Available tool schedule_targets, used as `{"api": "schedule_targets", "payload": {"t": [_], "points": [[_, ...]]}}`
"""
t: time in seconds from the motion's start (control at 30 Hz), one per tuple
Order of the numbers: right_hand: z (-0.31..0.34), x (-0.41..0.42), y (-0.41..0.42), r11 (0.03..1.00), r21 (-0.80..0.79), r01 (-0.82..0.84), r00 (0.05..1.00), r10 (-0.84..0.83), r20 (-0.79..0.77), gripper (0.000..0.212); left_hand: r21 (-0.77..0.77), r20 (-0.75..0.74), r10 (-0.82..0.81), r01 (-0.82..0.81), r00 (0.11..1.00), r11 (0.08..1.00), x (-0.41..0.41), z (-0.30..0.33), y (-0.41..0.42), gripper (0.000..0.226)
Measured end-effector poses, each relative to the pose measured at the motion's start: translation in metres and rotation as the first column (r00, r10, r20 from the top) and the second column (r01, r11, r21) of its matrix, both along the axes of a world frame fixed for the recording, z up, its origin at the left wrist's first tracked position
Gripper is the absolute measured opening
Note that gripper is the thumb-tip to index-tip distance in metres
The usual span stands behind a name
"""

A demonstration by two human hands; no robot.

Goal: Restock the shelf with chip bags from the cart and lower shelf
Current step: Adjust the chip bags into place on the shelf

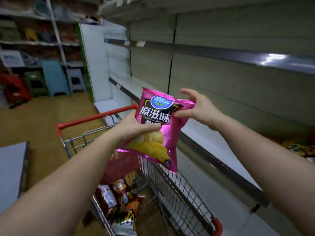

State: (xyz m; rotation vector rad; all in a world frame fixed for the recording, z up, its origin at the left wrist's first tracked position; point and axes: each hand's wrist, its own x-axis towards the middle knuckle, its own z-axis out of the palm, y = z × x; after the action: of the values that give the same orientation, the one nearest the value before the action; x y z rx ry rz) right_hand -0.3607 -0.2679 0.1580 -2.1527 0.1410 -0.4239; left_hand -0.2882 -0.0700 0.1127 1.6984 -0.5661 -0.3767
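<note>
Head view: left hand (pixel 136 126) and right hand (pixel 192 106) both clamp pink chip bag (pixel 156 126) above cart (pixel 179 189); shelf (pixel 196 133) apparently bare, more bags (pixel 119 201) in cart; restocking barely begun.

At frame center, the left hand (pixel 136 126) grips a pink chip bag (pixel 156 133) at its left edge while the right hand (pixel 192 106) pinches its upper right corner. Below sits a red-handled shopping cart (pixel 179 193) holding snack bags (pixel 119 201); bare shelves (pixel 221 53) fill the right.

glossy foil chip bag (pixel 157 126), wire metal cart (pixel 179 193)
</note>
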Motion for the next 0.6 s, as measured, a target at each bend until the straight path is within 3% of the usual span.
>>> {"api": "schedule_targets", "payload": {"t": [0.07, 0.13, 0.2, 0.27, 0.37, 0.53, 0.6], "points": [[0.006, -0.001, 0.006, 0.987, 0.103, 0.124, 0.988, -0.132, 0.080, 0.096, -0.073, 0.064, 0.071, -0.066, 0.995, 0.995, 0.001, 0.012, -0.003, 0.041], [0.010, -0.003, 0.016, 0.954, 0.242, 0.178, 0.977, -0.200, 0.070, 0.097, -0.154, 0.099, 0.141, -0.124, 0.985, 0.980, 0.003, 0.020, -0.006, 0.036], [0.015, -0.005, 0.026, 0.921, 0.376, 0.104, 0.993, -0.117, 0.012, 0.080, -0.191, 0.112, 0.193, -0.170, 0.975, 0.967, 0.000, 0.030, -0.011, 0.053], [0.022, -0.011, 0.034, 0.919, 0.394, 0.008, 1.000, -0.015, 0.014, 0.055, -0.181, 0.172, 0.209, -0.178, 0.963, 0.967, 0.000, 0.040, -0.017, 0.078], [0.034, -0.022, 0.030, 0.932, 0.360, -0.046, 0.991, -0.001, 0.131, 0.027, -0.192, 0.256, 0.133, -0.085, 0.958, 0.978, -0.003, 0.058, -0.028, 0.098], [0.053, -0.058, 0.010, 0.917, 0.397, 0.035, 0.959, -0.142, 0.245, 0.040, -0.305, 0.177, -0.081, 0.133, 0.981, 0.943, -0.030, 0.083, -0.058, 0.082], [0.062, -0.080, 0.002, 0.908, 0.410, 0.088, 0.935, -0.217, 0.281, 0.036, -0.325, 0.188, -0.106, 0.164, 0.976, 0.931, -0.043, 0.092, -0.076, 0.092]]}}
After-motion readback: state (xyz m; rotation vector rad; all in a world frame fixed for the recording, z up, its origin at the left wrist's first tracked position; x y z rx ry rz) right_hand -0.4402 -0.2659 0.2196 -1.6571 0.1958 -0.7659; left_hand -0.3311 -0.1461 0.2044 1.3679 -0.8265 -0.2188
